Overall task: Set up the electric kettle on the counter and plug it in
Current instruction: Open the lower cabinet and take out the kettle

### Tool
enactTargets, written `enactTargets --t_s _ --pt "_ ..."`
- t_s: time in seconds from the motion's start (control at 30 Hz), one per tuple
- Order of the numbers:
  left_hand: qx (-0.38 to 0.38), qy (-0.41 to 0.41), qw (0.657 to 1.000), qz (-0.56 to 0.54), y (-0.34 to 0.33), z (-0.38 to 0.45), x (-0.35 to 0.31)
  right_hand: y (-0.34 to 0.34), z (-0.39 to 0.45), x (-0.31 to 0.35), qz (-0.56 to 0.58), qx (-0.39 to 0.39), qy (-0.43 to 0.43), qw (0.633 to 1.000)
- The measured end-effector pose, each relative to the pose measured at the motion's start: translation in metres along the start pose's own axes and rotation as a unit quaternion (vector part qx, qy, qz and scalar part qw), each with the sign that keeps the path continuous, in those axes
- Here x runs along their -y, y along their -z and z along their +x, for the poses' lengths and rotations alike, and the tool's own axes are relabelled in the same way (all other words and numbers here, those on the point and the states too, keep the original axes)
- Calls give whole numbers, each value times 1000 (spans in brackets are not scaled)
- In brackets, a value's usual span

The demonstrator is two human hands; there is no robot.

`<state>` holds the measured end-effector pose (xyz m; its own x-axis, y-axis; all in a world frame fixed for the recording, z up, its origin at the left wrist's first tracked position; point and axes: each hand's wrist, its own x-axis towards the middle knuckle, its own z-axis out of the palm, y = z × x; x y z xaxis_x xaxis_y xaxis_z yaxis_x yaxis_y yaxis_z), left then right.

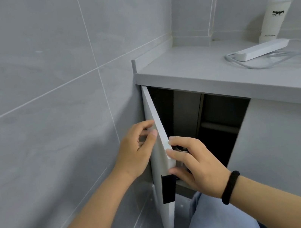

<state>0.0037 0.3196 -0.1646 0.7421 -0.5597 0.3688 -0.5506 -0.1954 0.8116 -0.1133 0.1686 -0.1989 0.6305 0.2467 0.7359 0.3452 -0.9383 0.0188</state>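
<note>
Hands work at a white cabinet door (157,132) under the worktop (199,77). The left hand (134,150) is on the door's outer face, thumb pressed near its free edge. The right hand (195,162) curls its fingers around that same edge from the inner side, gripping it. No kettle can be made out; only a small shiny part (181,149) shows just behind the right fingers, too hidden to name. The dark cabinet opening (207,124) lies to the right of both hands and farther in, so the right hand is nearer to reach inside. On the worktop, far right, a white power strip (262,49) lies lengthwise beside a white bottle (274,19), well apart from the hands.
</note>
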Motion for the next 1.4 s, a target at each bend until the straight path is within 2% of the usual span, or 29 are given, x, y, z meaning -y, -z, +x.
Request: enactTargets --t_s 0.17,0.33,0.6,0.77,0.87,1.4 --pt "15 66 998 3 35 28 0 -17 13 17 27 61 25 997" --pt "70 112 991 6 71 40 1 -36 28 26 47 113 37 992" --pt "73 118 989 50 100 57 -3 -57 74 41 86 197 64 975" --pt "165 162 971 64 122 71 -13 -73 93 63 86 212 42 972" --pt "191 203 957 78 125 77 -19 -83 100 72 80 221 26 972" --pt "205 222 948 101 135 75 -25 -107 115 90 84 213 -17 973"
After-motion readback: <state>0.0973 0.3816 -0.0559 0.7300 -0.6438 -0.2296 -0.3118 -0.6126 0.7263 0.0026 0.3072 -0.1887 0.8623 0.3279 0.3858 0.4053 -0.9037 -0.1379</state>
